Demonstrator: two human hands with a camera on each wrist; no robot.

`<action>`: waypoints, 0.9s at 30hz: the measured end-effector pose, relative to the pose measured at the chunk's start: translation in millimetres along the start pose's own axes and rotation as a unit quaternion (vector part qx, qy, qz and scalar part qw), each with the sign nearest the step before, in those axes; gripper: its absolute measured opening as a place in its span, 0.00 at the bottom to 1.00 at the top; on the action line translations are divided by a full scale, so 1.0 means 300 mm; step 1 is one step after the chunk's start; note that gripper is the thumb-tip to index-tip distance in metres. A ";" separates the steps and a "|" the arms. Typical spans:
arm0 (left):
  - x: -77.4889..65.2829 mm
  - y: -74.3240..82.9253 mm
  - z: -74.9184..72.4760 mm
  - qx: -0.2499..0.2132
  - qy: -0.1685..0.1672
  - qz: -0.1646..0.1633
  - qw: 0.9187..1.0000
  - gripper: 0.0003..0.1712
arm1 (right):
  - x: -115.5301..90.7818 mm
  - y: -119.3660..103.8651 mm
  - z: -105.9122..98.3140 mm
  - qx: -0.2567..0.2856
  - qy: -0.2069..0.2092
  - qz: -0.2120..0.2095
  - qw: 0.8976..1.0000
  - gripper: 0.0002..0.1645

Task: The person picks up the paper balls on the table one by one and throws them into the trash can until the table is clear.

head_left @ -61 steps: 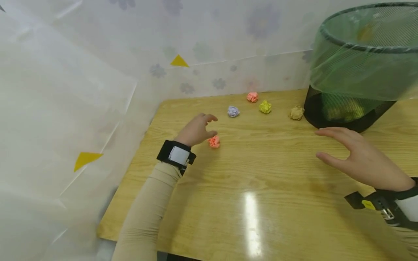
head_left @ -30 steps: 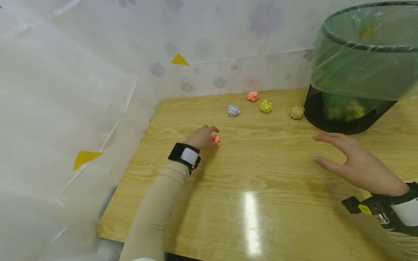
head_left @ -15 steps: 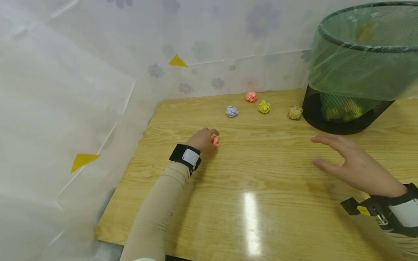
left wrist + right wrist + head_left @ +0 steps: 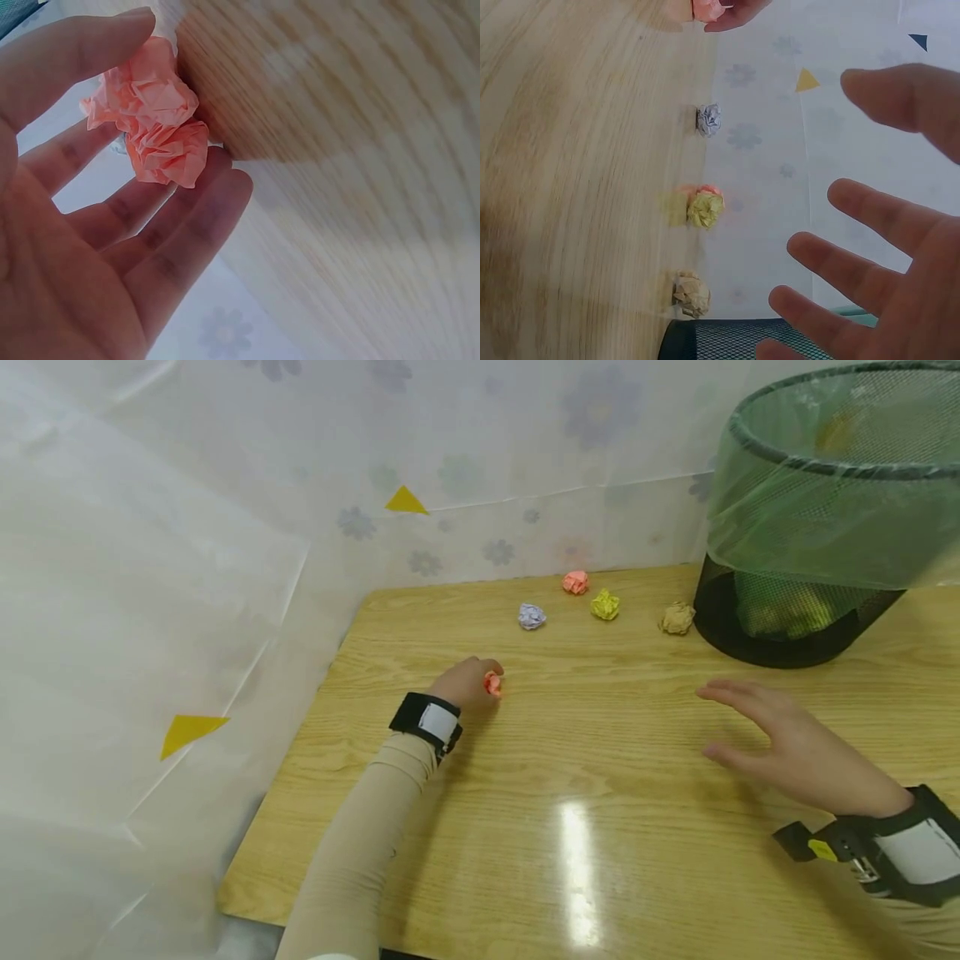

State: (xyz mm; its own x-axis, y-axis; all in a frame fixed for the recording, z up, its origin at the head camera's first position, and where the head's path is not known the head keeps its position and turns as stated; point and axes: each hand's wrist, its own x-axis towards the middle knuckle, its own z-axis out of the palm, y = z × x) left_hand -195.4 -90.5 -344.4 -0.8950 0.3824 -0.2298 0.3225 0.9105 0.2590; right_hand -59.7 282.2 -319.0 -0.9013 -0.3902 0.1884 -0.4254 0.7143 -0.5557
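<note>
My left hand is low at the tabletop, thumb and fingers around a pink crumpled paper ball. In the left wrist view the thumb lies along one side of the ball and the fingertips along the other. My right hand hovers over the right part of the table, its fingers spread and holding nothing. Toward the back lie a lilac paper ball, a second pink paper ball, a yellow paper ball and a tan paper ball.
A black mesh wastebasket with a green bag liner stands at the back right, the tan ball right beside its base. Some yellowish stuff shows through the liner. Patterned white sheeting rises behind and left of the wooden table.
My left hand has come down and slightly right onto the near pink paper ball, its fingers closing around it. My right hand has drifted a little left and toward me.
</note>
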 end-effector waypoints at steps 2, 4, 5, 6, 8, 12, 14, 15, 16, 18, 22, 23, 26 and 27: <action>0.001 -0.002 0.000 0.001 0.003 0.003 1.000 0.26 | -0.001 -0.002 0.007 -0.001 -0.004 0.001 1.000 0.41; 0.000 -0.003 -0.001 -0.002 0.006 0.006 1.000 0.25 | 0.000 -0.005 0.012 -0.003 -0.007 0.000 1.000 0.41; -0.001 -0.003 -0.002 -0.005 0.009 0.007 1.000 0.25 | 0.000 -0.006 0.015 -0.004 -0.007 -0.002 1.000 0.40; -0.002 -0.002 -0.004 -0.007 0.010 0.008 1.000 0.25 | 0.001 -0.006 0.018 -0.005 -0.008 -0.004 1.000 0.40; -0.004 -0.002 -0.006 -0.013 0.013 0.008 1.000 0.25 | 0.002 -0.006 0.024 -0.009 -0.008 -0.009 1.000 0.40; -0.007 0.000 -0.012 -0.015 0.017 0.009 1.000 0.25 | 0.007 -0.010 0.037 -0.011 -0.007 -0.024 1.000 0.40; -0.009 0.002 -0.013 -0.013 0.017 0.010 1.000 0.25 | 0.010 -0.015 0.043 -0.008 -0.005 -0.028 1.000 0.39; -0.010 0.003 -0.014 -0.012 0.016 0.011 1.000 0.25 | 0.011 -0.018 0.045 -0.008 -0.004 -0.030 1.000 0.39; -0.012 0.004 -0.015 -0.013 0.016 0.012 1.000 0.25 | 0.012 -0.021 0.047 -0.008 -0.004 -0.030 1.000 0.39; -0.016 0.006 -0.017 -0.018 0.014 0.011 1.000 0.25 | 0.013 -0.025 0.051 -0.008 -0.005 -0.029 1.000 0.38; -0.024 0.009 -0.019 -0.025 0.013 0.007 1.000 0.26 | 0.013 -0.028 0.055 -0.014 -0.009 -0.029 0.999 0.39; -0.025 0.009 -0.019 -0.026 0.013 0.006 1.000 0.26 | 0.014 -0.027 0.056 -0.015 -0.009 -0.030 0.999 0.39; -0.026 0.011 -0.020 -0.023 0.013 0.007 1.000 0.26 | 0.015 -0.027 0.056 -0.015 -0.010 -0.030 0.999 0.39; -0.026 0.012 -0.020 -0.020 0.014 0.009 1.000 0.26 | 0.015 -0.027 0.055 -0.017 -0.012 -0.032 0.999 0.39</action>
State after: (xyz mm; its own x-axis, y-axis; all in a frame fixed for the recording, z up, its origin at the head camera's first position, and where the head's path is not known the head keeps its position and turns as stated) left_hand -189.2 -91.1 -336.0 -0.8976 0.3933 -0.1993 0.3261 0.8963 0.3004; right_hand -59.1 265.0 -327.0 -0.8703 -0.4492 0.2019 -0.4843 0.7067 -0.5158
